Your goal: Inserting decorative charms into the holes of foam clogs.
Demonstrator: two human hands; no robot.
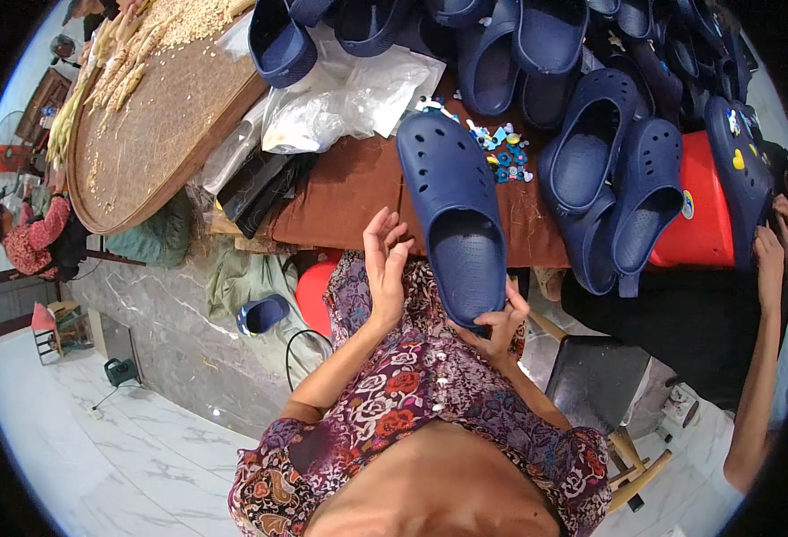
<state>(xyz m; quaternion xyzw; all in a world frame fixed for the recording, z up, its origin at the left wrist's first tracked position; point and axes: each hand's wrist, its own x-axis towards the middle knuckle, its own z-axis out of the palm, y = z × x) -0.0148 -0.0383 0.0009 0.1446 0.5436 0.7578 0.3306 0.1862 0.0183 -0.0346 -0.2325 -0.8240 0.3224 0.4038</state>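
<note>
A navy blue clog (pixel 466 242) with round holes in its toe is in front of me, its toe pointing away over the table's edge. My right hand (pixel 499 324) grips the clog by its heel, thumb and fingers closed on the rim. To the left of the clog, my left hand (pixel 387 264) is raised with fingers loosely apart, holding nothing. Just beyond the clog's toe lies a small pile of colourful shoe charms (pixel 509 154), in blue, white and yellow, on the brown table cover (pixel 340 192).
Many more navy clogs (pixel 551 36) are heaped at the back and right. Clear plastic bags (pixel 340 89) lie back left, beside a round woven tray (pixel 179 116) of kernels. At right, another person's hand (pixel 770 246) holds a clog with charms (pixel 736 174) near a red container (pixel 694 210).
</note>
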